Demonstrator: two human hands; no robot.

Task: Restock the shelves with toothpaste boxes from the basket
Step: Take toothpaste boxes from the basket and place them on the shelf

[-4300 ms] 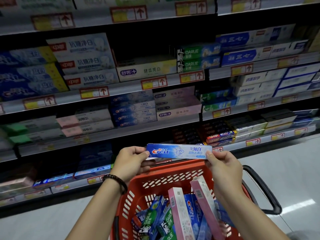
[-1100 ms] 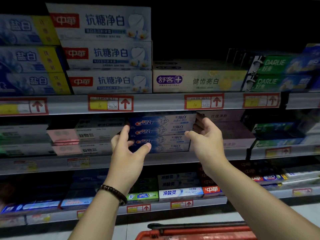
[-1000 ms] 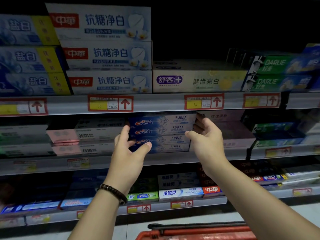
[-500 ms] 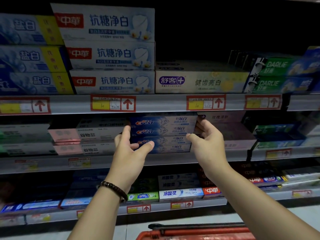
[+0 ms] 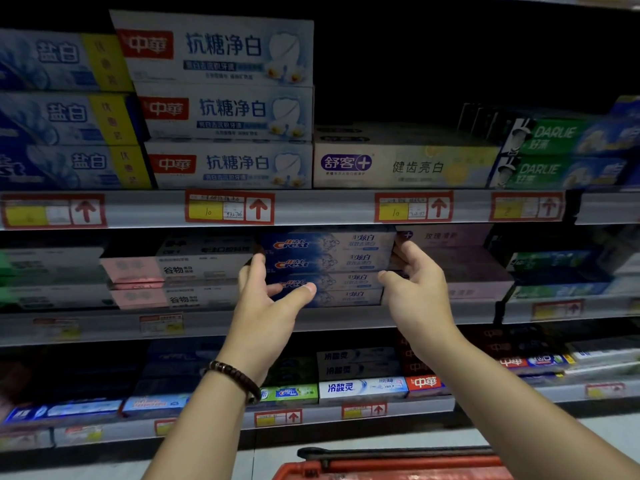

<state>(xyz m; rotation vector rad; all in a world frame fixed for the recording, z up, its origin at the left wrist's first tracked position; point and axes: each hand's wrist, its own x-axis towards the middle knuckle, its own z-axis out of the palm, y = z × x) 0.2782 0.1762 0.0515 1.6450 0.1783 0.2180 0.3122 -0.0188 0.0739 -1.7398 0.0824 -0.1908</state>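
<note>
A stack of several blue Crest toothpaste boxes (image 5: 332,261) lies on the middle shelf (image 5: 207,320). My left hand (image 5: 266,303) is at the stack's left end, fingers straight, thumb tip on a lower box. My right hand (image 5: 415,289) is at the stack's right end, fingers spread against the boxes' ends. Neither hand grips a box. Only the rim and black handle of the red basket (image 5: 391,465) show at the bottom edge; its contents are out of view.
Pink and white boxes (image 5: 180,271) sit left of the stack, pale purple boxes (image 5: 460,265) right of it. The upper shelf holds big white boxes (image 5: 225,109), a cream box (image 5: 405,164) and green Darlie boxes (image 5: 568,154). More boxes line the lower shelf (image 5: 360,386).
Earlier both hands held one Crest box over the basket; that box now lies on the stack. Over the last second the hands have barely moved, staying at the stack's two ends.
</note>
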